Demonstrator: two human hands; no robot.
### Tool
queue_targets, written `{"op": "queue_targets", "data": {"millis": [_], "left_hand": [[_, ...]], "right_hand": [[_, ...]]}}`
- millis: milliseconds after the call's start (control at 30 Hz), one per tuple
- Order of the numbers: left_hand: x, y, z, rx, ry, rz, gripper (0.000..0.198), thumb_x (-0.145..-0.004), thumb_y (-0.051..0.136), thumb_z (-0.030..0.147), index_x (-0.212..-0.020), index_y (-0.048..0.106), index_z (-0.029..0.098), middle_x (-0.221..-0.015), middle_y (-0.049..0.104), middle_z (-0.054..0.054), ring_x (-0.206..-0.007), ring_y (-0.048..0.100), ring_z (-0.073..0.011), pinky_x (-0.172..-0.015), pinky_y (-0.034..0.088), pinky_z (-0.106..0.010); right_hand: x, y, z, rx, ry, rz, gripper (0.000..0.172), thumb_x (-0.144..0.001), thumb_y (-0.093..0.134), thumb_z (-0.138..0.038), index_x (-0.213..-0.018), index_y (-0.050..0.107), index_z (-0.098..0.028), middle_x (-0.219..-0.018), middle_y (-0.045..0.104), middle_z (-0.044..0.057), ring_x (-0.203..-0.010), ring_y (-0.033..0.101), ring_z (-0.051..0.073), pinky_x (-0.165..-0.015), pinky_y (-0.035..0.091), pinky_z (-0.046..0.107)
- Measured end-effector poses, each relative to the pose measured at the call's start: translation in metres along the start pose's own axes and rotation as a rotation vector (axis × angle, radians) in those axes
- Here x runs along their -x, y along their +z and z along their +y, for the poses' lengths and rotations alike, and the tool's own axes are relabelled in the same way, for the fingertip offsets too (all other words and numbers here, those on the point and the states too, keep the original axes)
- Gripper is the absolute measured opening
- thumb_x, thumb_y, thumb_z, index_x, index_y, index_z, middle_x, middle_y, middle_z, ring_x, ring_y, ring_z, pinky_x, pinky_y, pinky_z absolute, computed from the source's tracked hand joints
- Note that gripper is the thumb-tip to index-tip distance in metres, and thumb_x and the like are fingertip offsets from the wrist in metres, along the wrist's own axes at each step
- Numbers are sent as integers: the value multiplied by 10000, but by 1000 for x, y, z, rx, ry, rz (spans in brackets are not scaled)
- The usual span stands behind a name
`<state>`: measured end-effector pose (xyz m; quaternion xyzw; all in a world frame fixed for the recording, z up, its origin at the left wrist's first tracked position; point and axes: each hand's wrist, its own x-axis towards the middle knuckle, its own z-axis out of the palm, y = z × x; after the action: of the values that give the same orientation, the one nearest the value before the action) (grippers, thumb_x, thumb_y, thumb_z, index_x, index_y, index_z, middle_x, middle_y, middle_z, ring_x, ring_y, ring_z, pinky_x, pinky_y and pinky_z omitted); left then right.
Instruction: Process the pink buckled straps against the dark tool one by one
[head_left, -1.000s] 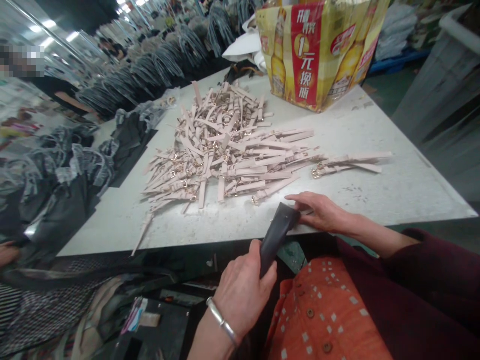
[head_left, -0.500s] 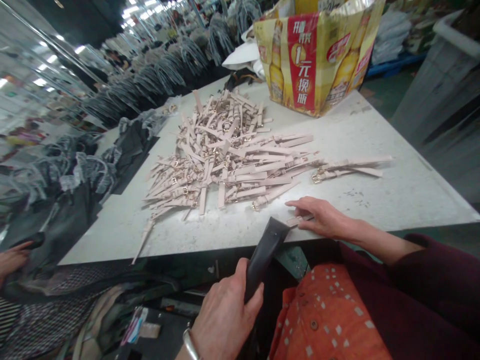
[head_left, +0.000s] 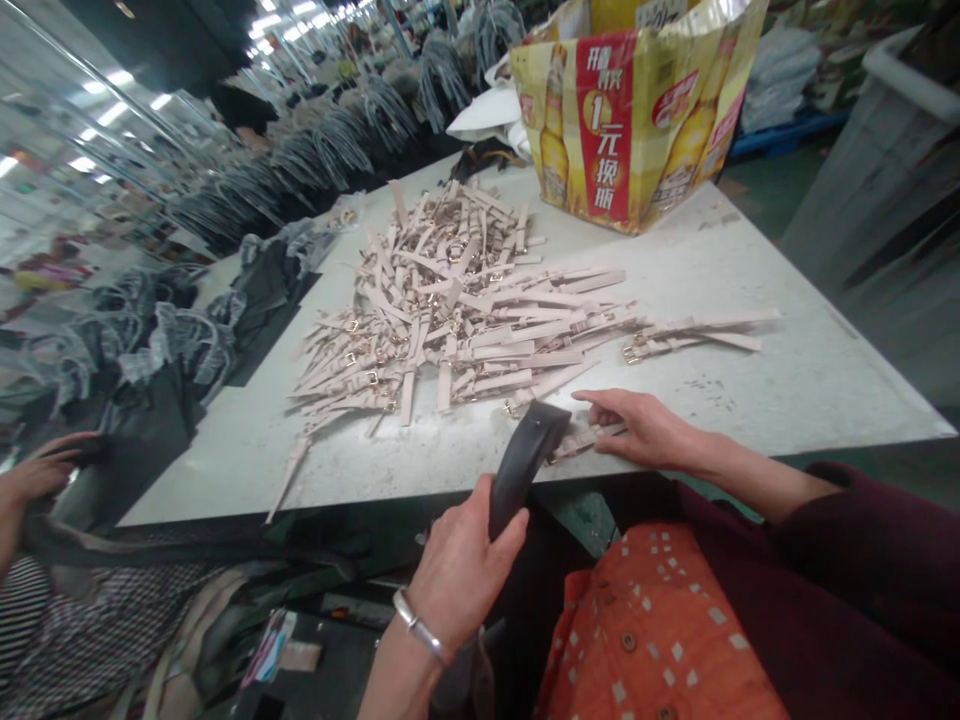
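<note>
Evidently the work is at an early stage, judging by how the stock lies. The left hand [head_left: 461, 570], with a metal bangle [head_left: 420, 627] at the wrist, is closed in a fist around the lower end of a dark, flat-headed tool [head_left: 523, 462], whose upper end rests at the near edge of the worktop [head_left: 787, 380]. The right hand [head_left: 637, 428] lies flat on the worktop just beside it, fingers extended and close together, pressing down one pale pink strap [head_left: 581, 440] that sits right at the tool's head; whether the tool touches that strap cannot be told. That single strap is the only piece separated out at the working position. A small group of straps [head_left: 694, 335] lies apart to the right, near the middle of the worktop; whether these are finished pieces cannot be told. The main heap of pale straps with gold buckles [head_left: 450, 310] sits beyond the hands, loose and unsorted, and by its bulk most of the stock remains to be handled. A printed yellow and red carton [head_left: 637, 110] stands at the far end of the worktop. Dark bundled goods [head_left: 247, 290] lie along the left side, and another person's hand [head_left: 37, 475] shows at the left edge, well apart from this station. An orange patterned garment [head_left: 652, 640] covers the worker's lap.
</note>
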<state>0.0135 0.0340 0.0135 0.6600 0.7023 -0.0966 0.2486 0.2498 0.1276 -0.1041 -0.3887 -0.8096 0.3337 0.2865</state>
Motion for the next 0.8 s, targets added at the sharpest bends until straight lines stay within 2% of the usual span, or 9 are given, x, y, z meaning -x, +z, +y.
{"op": "queue_targets", "data": {"millis": [100,233,367,433,533,600,700,800], "left_hand": [[13,0,-7,30,-34,-42,284,-855,372,413,-1010,485,204,-714,619,-9,-680,604,-150,-586,340,-220],[22,4,-1,8,-24,-75,275,-855,384,376,-1045,471,198,-738,621,-19,-694,608,-156,-584,341,-220],[12,11,13,-38,42,-46,271,-849,383,396,-1021,473,208,-734,625,-27,-657,604,-166,-564,329,-226],[6,13,17,-45,75,-16,258,-846,382,412,-985,479,218,-725,627,-23,-653,601,-169,-558,322,-226],[3,16,17,-29,64,20,252,-845,385,418,-950,488,213,-711,625,-20,-665,602,-168,-565,323,-222],[6,16,11,9,48,33,255,-845,393,410,-977,490,215,-723,627,-16,-673,604,-161,-573,330,-218],[17,17,-2,74,8,53,259,-847,399,385,-1030,487,224,-720,624,-4,-665,602,-149,-580,341,-215],[29,18,-18,125,-54,68,265,-854,385,366,-1052,481,219,-707,623,2,-682,611,-150,-590,356,-218]], "right_hand": [[0,0,1,-30,-7,0,641,-663,635,-154,-1273,447,-208,-893,620,33,-758,565,146,-713,464,277],[-1,-1,0,-24,-31,-10,581,-666,642,-153,-1227,501,-211,-889,623,43,-757,571,151,-704,465,281],[-2,-3,-2,17,-51,-16,493,-714,621,-194,-1198,528,-211,-887,627,52,-790,575,171,-708,459,295],[-2,-3,-4,35,-56,-19,495,-726,615,-205,-1210,514,-215,-950,623,62,-848,569,188,-745,454,312],[-3,-2,-6,53,-76,-37,538,-725,622,-210,-1243,476,-206,-1031,603,76,-916,549,205,-790,442,331],[-3,-5,-6,80,-94,-51,521,-731,619,-202,-1234,485,-194,-994,607,76,-899,544,202,-780,441,324],[-4,-23,2,176,-103,13,418,-752,595,-197,-1167,546,-188,-876,608,65,-835,537,198,-744,438,318],[-4,-58,21,294,-80,153,324,-781,568,-240,-1100,591,-187,-837,602,63,-789,534,199,-718,438,323]]}}
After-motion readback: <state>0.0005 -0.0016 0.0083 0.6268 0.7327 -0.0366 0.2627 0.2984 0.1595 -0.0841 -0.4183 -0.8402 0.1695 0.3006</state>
